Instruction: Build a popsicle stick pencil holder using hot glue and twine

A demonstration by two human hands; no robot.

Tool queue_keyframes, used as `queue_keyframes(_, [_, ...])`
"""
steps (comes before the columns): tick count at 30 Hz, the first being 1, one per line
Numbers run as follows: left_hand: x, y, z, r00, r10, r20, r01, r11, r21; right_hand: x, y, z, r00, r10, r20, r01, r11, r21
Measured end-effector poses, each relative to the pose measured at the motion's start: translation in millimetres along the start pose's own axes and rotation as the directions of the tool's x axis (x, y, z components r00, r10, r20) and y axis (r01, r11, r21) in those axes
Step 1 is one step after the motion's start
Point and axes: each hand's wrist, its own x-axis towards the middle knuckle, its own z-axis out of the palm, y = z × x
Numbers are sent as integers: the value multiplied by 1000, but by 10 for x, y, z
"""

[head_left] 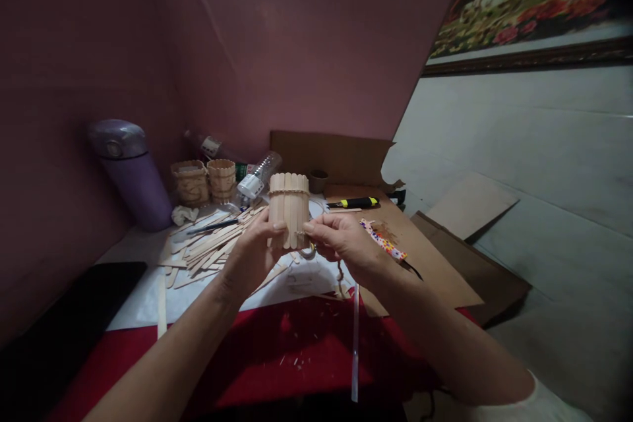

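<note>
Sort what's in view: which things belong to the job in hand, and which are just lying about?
In hand: stick cup, gripped by left hand and right hand; loose sticks nearby.
Lying about: purple flask, plastic bottle, utility knife, two other stick cups.

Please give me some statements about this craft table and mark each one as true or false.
1. The left hand and the right hand both hold the stick cup. True.
2. The purple flask lies on its side. False: it stands upright at the left.
3. Loose wooden sticks lie in a pile left of the hands. True.
4. The right hand grips the knife. False: the knife lies on the cardboard, behind the hands.
</note>
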Motion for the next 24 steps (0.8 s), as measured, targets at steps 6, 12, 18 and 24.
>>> queue_keyframes(6, [8, -5, 1, 1000, 3, 18, -3, 1000, 3, -5, -42, 12, 1000, 16, -26, -16, 1000, -7])
queue_keyframes(12, [34, -44, -21, 1000, -2, 31, 2, 1000, 12, 9, -43, 35, 996, 23, -89, -30, 996, -85])
queue_keyframes(18, [21, -69, 22, 1000, 9, -22, -6, 994, 111, 65, 23, 38, 985, 34, -167, -62, 984, -165])
queue_keyframes(24, [30, -89, 50, 996, 39, -74, -28, 988, 154, 69, 25, 25, 982, 50, -183, -86, 976, -199])
